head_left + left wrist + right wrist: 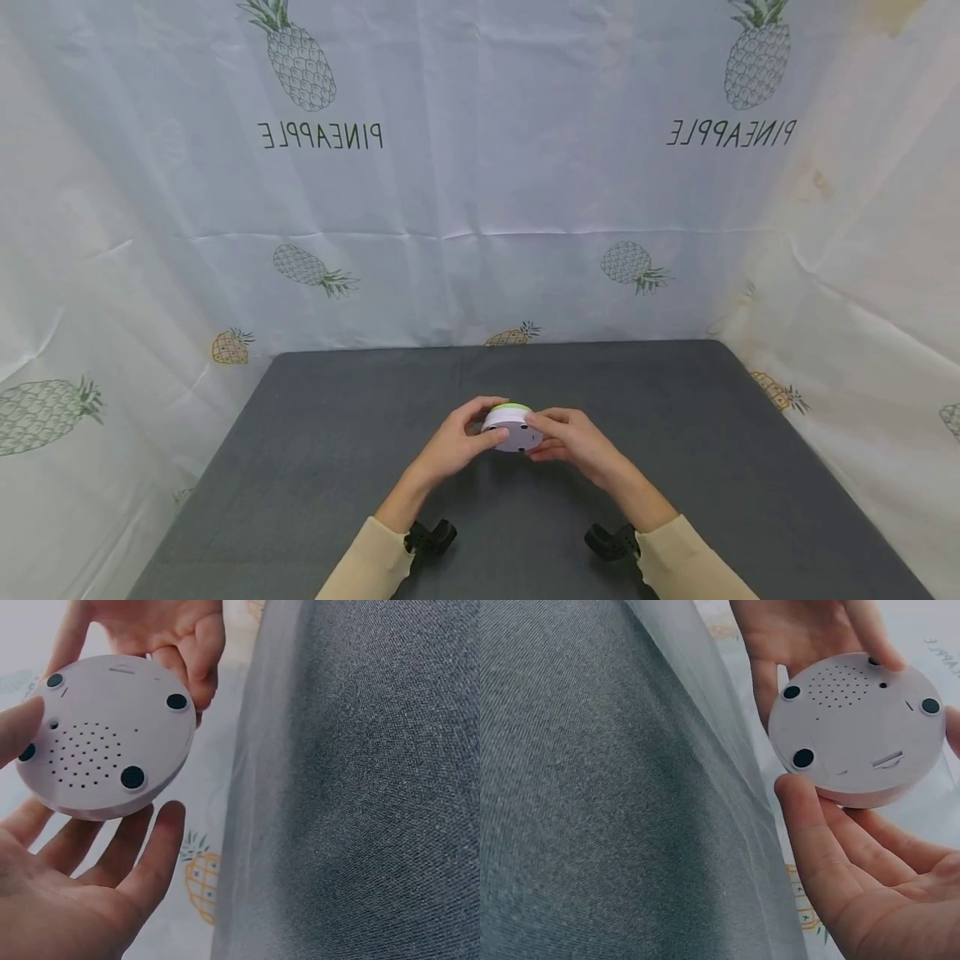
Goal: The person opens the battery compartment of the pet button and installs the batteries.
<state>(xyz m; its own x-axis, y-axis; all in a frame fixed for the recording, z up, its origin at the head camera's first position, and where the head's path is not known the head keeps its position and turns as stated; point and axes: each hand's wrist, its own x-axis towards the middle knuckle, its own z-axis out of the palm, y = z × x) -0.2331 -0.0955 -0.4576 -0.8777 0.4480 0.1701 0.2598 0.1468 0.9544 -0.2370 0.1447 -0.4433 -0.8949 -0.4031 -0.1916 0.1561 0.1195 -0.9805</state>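
Observation:
Both hands hold a round white device (pixel 517 435) tilted up over the dark table, its flat underside facing me. Dark round feet, a cluster of small holes and a small slot mark that underside (pixel 847 739). A yellow-green band shows along its far edge in the head view. My left hand (pixel 459 437) grips the left side, its thumb on the underside and its fingers behind. My right hand (pixel 576 442) grips the right side, with the thumb at the upper rim and fingers lower down. The device's other face is turned away and hidden.
The dark grey table (pixel 337 467) spreads around the hands. A white curtain (pixel 480 183) printed with pineapples hangs behind it and along both sides. Each wrist wears a black camera mount, one at the left wrist (pixel 431 539) and one at the right (pixel 611 542).

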